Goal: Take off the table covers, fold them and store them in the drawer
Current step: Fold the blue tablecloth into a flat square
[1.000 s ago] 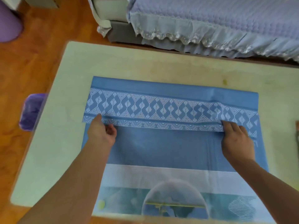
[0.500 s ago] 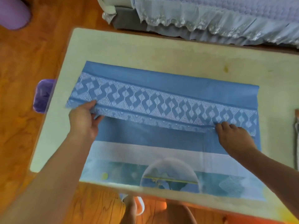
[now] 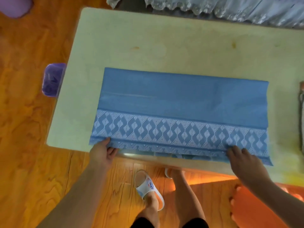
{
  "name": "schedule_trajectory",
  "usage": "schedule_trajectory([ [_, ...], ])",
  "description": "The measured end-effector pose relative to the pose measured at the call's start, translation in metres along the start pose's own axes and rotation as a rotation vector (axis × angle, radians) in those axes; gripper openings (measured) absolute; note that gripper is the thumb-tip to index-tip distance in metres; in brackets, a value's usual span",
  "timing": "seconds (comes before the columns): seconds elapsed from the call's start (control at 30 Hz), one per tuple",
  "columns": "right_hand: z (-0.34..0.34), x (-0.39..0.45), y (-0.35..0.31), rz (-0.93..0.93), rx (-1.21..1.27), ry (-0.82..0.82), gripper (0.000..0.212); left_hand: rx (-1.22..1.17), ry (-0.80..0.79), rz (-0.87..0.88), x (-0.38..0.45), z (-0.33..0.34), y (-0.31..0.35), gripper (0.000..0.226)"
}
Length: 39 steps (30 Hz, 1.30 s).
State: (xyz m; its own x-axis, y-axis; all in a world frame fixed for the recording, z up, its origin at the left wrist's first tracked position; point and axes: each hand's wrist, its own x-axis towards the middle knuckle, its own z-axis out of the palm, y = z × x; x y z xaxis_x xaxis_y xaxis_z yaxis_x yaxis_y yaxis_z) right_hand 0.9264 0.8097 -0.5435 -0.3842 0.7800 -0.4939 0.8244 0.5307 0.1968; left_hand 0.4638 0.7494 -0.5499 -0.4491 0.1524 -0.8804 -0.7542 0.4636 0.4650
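Both hands have a grip on the near hem of the blue table cover [image 3: 181, 102]: the left hand [image 3: 102, 153] pinches the near-left corner between thumb and curled fingers, and the right hand [image 3: 243, 163] has its fingers on top of the patterned border near the near-right corner, though whether its thumb is tucked beneath the hem I cannot tell. The cover lies folded flat on the pale table [image 3: 164, 43], its white-patterned band running along the near edge and its near hem close to the table's near rim.

It looks thin, light and limp, so it should crease easily but will sag or slide if held at one point only; taking it at the two corners of an edge keeps the fold square.

A glossy printed layer shows as a thin strip under the hem; what it is stays unclear. A grey object [image 3: 301, 119] is cut off at the right edge, and no drawer is in view.
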Motion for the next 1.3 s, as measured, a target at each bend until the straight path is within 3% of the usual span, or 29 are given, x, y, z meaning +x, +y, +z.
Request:
schedule_trajectory([
  [0.17,-0.009,-0.013,-0.026,0.150,-0.010,-0.128,0.085,0.020,-0.017,-0.018,0.002,-0.027,0.003,0.013],
  [0.33,-0.008,-0.013,-0.048,0.282,0.026,-0.170,0.079,0.081,0.048,0.099,0.027,-0.044,0.018,0.013],
  [0.5,-0.003,-0.016,-0.054,0.303,-0.017,-0.215,0.084,0.580,0.150,0.400,0.039,-0.048,0.023,0.007],
  [0.63,-0.002,-0.016,-0.051,0.318,-0.041,-0.255,0.086,0.767,0.195,0.456,0.042,-0.051,0.023,0.003],
  [0.8,0.002,-0.017,-0.049,0.328,-0.023,-0.271,0.084,1.018,0.231,0.563,0.033,-0.050,0.014,0.020],
  [1.1,0.007,-0.017,-0.046,0.325,0.005,-0.242,0.082,0.978,0.255,0.633,0.040,-0.055,0.007,0.018],
  [1.23,0.007,-0.017,-0.046,0.319,-0.047,-0.315,0.079,0.747,0.284,0.517,0.048,-0.058,0.006,0.014],
  [1.3,0.001,-0.014,-0.049,0.343,-0.057,-0.372,0.077,0.814,0.280,0.509,0.048,-0.055,0.010,0.018],
])
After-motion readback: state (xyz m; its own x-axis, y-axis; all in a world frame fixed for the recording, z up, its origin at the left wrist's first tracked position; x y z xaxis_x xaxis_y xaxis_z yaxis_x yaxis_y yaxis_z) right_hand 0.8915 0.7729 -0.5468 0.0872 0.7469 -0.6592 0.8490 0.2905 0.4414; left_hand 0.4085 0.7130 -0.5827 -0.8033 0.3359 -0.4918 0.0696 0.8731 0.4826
